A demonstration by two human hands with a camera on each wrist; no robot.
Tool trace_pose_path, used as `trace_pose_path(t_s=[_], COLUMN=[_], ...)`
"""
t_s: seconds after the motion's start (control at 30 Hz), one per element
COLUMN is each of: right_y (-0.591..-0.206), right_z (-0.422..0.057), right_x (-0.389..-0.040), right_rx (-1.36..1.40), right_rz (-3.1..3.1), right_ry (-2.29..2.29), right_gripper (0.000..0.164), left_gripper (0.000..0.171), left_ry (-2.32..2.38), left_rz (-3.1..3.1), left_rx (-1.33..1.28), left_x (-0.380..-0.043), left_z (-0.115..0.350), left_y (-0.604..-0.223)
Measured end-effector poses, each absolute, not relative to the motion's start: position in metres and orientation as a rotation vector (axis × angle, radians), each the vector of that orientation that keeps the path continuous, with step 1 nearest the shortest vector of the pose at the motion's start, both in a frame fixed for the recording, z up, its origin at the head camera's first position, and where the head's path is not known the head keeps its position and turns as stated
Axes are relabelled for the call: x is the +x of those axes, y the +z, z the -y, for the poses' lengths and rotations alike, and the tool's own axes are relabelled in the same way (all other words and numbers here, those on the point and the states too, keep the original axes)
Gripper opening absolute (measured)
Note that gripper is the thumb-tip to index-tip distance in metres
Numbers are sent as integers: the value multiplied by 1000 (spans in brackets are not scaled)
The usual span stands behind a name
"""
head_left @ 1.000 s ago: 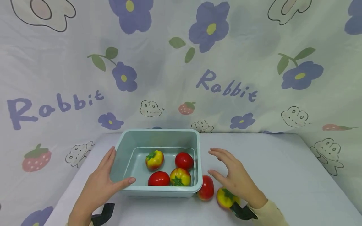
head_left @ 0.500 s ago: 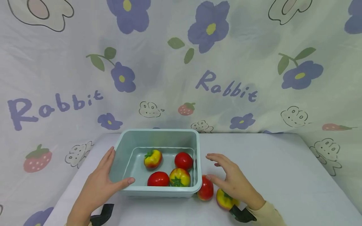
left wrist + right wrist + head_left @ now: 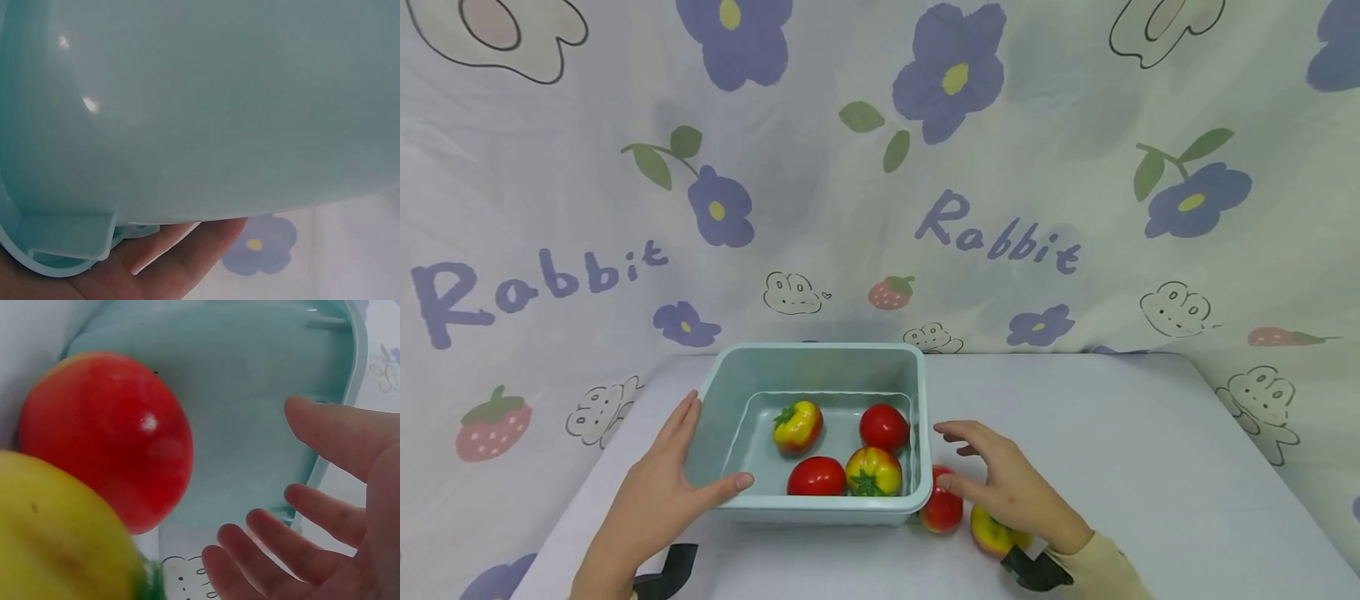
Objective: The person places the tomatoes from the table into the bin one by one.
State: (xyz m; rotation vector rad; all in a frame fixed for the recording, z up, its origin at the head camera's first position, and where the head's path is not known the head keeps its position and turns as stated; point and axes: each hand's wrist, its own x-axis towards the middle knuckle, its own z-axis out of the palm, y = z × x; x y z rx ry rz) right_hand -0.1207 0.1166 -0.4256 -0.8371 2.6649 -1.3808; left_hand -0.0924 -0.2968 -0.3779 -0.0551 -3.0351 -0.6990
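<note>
A pale green plastic bin [image 3: 805,506] stands on the white table. My left hand [image 3: 658,492] grips its front left corner, thumb over the rim and fingers along the outer side. Inside lie two glossy red round fruits [image 3: 884,427] and two yellow-and-red, pepper-like pieces [image 3: 798,427] with green leafy tops. My right hand [image 3: 1011,483] hovers beside the bin's right side, fingers spread and loosely bent, holding nothing. Beneath it, another red fruit [image 3: 106,437] lies beside the bin, and another yellow-and-red piece [image 3: 56,531] sits closer to the wrist, partly hidden in the head view.
A white cloth [image 3: 820,167] printed with flowers, rabbits and lettering hangs behind the table. The white tabletop [image 3: 1120,442] stretches to the right of the bin. Black straps [image 3: 1037,571] cross both wrists.
My right hand has come left and slightly down, closer to the bin's side and the red fruit. The rear yellow-and-red piece has rolled a little left. My left hand keeps its place.
</note>
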Motion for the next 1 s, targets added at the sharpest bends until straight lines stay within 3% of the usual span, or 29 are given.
trace_pose_path(t_s=[1.0], right_y=[-441], right_z=[-114], right_x=[-123], right_rx=[-699], right_rz=[-2433], right_ry=[-1167], right_gripper=[63], left_gripper=[123], left_ry=[-707], left_rz=[3010], left_rx=[-66], left_x=[-89], left_z=[296], left_y=[-378])
